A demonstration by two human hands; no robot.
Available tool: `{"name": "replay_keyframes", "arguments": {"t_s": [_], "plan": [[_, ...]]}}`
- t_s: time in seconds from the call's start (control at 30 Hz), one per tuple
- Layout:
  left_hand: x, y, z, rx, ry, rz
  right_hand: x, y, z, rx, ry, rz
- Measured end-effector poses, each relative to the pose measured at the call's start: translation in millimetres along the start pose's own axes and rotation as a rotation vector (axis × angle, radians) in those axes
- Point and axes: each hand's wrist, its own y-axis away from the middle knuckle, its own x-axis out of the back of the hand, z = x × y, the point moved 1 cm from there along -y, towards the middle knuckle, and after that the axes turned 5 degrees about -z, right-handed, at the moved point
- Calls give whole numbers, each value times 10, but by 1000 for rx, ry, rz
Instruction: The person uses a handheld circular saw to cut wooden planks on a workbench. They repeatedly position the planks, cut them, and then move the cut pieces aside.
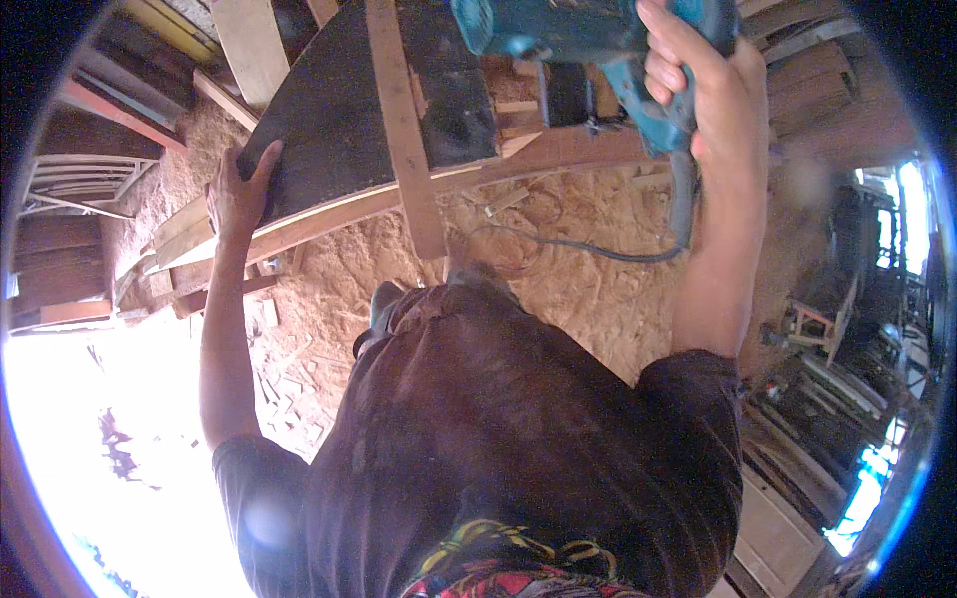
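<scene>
My right hand (pixel 713 85) is wrapped around the handle of a teal corded power tool (pixel 578 35), held up at the top right. Its exact kind is cut off by the frame's upper edge. A dark cord (pixel 638 256) runs from the handle's lower end and loops left over the ground. My left hand (pixel 239 189) rests on the left edge of a dark panel with a curved side (pixel 324 120), thumb apart from the fingers. A narrow wooden strip (pixel 401 130) lies across the panel, its near end jutting past the panel's near edge.
A long wooden beam (pixel 329 224) runs beneath the panel's near edge. Wood shavings (pixel 558 214) and offcuts (pixel 284 384) cover the ground. Boards (pixel 244 50) stand at the upper left. More timber and clutter (pixel 817 399) lie to the right. Bright light washes out the lower left.
</scene>
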Motion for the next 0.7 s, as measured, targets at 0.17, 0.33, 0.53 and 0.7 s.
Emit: {"name": "replay_keyframes", "arguments": {"t_s": [0.17, 0.33, 0.53, 0.7], "plan": [[88, 17, -292, -18, 15, 47, 506, 452, 418, -146, 212, 351], [50, -38, -519, -134, -20, 134, 821, 779, 664, -266, 260, 441], [1, -82, -626, -74, 97, 76, 1253, 884, 1083, -352, 418, 368], [-11, -87, -766, -72, 138, 94, 1380, 722, 1261, -450, 639, 214]]}}
